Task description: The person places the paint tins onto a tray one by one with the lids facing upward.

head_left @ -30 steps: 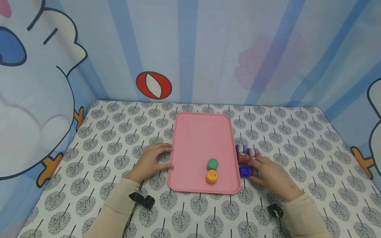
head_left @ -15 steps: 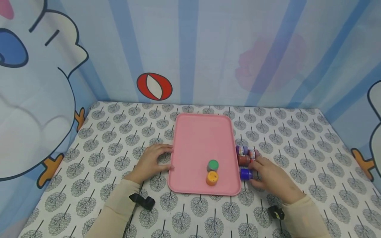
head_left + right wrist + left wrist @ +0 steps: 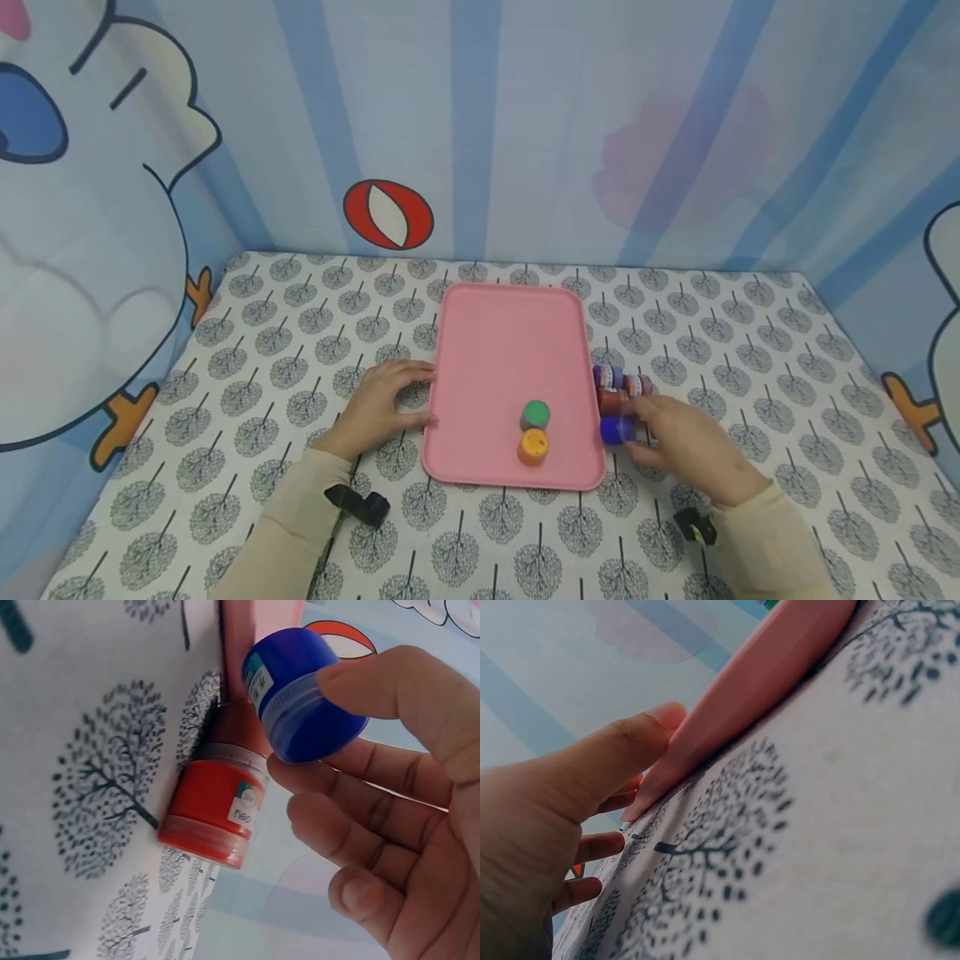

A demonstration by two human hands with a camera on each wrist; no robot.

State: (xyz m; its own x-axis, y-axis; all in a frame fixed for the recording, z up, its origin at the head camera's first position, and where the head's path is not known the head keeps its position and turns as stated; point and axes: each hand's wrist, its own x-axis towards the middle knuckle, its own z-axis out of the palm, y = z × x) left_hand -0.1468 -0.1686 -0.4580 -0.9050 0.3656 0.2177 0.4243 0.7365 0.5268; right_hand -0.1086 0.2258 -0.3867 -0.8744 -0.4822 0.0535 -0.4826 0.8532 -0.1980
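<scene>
Right hand [image 3: 675, 446] pinching blue jar [image 3: 300, 697] sideways, cap toward pink tray [image 3: 510, 350], left hand [image 3: 382, 408] spread, touching tray edge

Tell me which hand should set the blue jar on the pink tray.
Right, probably. The right hand already pinches the blue jar just off the pink tray's right edge. The left hand rests flat against the tray's far side, steadying it.

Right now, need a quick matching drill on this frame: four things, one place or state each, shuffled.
Things:
1. blue jar
2. orange jar
3. red jar
4. left hand

Places or states:
A. lying on its side on the cloth
B. upright on the pink tray
C. touching the tray's left edge
D. pinched in the right hand

Pairs: 1-D, 2-B, 3-A, 4-C
</scene>
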